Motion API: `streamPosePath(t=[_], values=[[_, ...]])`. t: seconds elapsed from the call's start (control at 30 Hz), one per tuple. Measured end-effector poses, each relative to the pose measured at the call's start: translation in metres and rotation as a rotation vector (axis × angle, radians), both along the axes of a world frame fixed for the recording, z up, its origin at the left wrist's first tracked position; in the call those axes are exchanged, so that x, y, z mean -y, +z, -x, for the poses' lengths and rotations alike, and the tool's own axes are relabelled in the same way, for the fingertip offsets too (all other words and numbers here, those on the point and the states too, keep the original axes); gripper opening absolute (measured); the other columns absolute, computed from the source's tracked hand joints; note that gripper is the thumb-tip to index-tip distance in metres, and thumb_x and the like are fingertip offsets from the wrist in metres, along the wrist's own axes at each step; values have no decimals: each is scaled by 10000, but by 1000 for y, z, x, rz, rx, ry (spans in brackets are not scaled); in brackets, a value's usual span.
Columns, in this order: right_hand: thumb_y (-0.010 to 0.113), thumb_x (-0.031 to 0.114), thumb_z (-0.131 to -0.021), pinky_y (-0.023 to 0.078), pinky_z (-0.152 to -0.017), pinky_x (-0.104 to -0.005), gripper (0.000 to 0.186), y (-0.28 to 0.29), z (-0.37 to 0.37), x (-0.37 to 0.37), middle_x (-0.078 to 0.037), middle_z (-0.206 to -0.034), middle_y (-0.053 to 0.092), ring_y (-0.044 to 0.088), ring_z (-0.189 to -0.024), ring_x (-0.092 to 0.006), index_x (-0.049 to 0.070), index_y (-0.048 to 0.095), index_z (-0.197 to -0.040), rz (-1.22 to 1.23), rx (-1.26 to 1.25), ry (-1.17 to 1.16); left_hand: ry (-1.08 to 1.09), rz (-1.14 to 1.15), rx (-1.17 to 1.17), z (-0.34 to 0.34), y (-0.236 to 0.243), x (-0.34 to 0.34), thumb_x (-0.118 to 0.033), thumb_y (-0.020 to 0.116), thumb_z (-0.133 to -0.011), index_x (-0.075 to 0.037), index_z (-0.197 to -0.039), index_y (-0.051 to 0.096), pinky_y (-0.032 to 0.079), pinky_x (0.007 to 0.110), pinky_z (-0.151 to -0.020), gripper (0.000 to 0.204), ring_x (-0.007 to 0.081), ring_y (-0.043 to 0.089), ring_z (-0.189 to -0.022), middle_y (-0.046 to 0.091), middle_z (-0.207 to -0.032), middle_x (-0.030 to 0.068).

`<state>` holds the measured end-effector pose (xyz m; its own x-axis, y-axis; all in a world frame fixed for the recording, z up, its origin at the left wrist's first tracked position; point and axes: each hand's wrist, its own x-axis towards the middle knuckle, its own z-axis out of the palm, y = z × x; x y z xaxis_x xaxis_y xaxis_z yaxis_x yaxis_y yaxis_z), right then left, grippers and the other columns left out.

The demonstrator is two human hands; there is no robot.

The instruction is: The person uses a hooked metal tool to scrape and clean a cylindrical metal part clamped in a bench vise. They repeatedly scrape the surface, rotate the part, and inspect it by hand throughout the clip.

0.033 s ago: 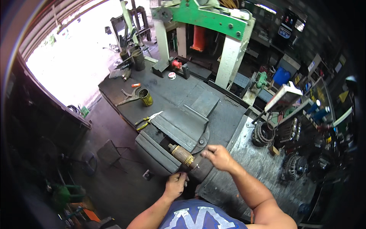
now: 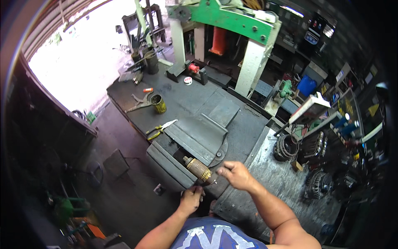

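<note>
While both bare hands work close in at the near end of the bench vise (image 2: 172,164), here's the armature (image 2: 199,169), lying lengthwise in the gap between the jaws, and whether they really clamp it I can't tell from where I stand. So, how far along are we? The setting in place looks done: the piece is in the vise, with both hands up at its near end. What remains I'd only be judging; nothing on its surface tells me the handwork there is over. Now look at its lie! The long axis runs slantwise, about parallel to the jaws, with the toothed shaft end (image 2: 186,159) pointing up-left, away from the body, and the copper-coloured winding end (image 2: 204,175) aimed down-right, into the space between the hands. There's the right hand (image 2: 236,173), thumb and fingers drawn narrow just beside that end; if something thin is pinched there, I can't make it out. Lower down, the left hand (image 2: 190,201) curls below the vise's near corner, fingers bunched, contents hidden from me. Beyond, on the workbench (image 2: 186,97), yellow-handled pliers (image 2: 156,133) lie near a yellow can (image 2: 158,104).
</note>
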<state>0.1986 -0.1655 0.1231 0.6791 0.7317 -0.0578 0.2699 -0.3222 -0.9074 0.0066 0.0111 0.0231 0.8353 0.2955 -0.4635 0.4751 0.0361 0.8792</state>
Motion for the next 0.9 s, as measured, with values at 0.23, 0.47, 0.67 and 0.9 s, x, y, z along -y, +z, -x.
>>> streamPosePath(t=[0.23, 0.47, 0.67, 0.9], values=[[668, 412, -1127, 470, -603, -316, 436, -56, 11, -4, 28, -691, 597, 537, -662, -85, 27, 736, -932, 59, -438, -94, -87, 376, 261, -4, -43, 10, -475, 557, -1168, -80, -914, 701, 463, 288, -668, 491, 116, 579, -704, 627, -806, -4], [669, 354, -1117, 487, -625, -394, 436, -44, 13, -13, -124, -660, 566, 524, -651, -135, -18, 696, -891, 103, -207, -78, -16, 217, 34, -25, 1, 13, -393, 504, -1195, -63, -947, 686, 468, 318, -709, 451, 108, 573, -760, 632, -808, -5], [682, 309, -1107, 505, -651, -404, 374, -57, 11, -5, -154, -695, 603, 554, -683, -137, -18, 746, -938, 21, -144, -97, 77, 282, 114, -18, -5, 11, -422, 523, -1186, -77, -963, 672, 429, 281, -625, 437, 77, 536, -706, 609, -801, -24], [657, 278, -1111, 430, -567, -327, 363, -81, 16, -10, 21, -677, 608, 508, -635, -82, 5, 737, -887, 17, -347, -215, -158, 257, 130, -15, 1, 13, -478, 504, -1184, -70, -859, 656, 426, 302, -633, 543, 98, 517, -682, 579, -745, -24]])
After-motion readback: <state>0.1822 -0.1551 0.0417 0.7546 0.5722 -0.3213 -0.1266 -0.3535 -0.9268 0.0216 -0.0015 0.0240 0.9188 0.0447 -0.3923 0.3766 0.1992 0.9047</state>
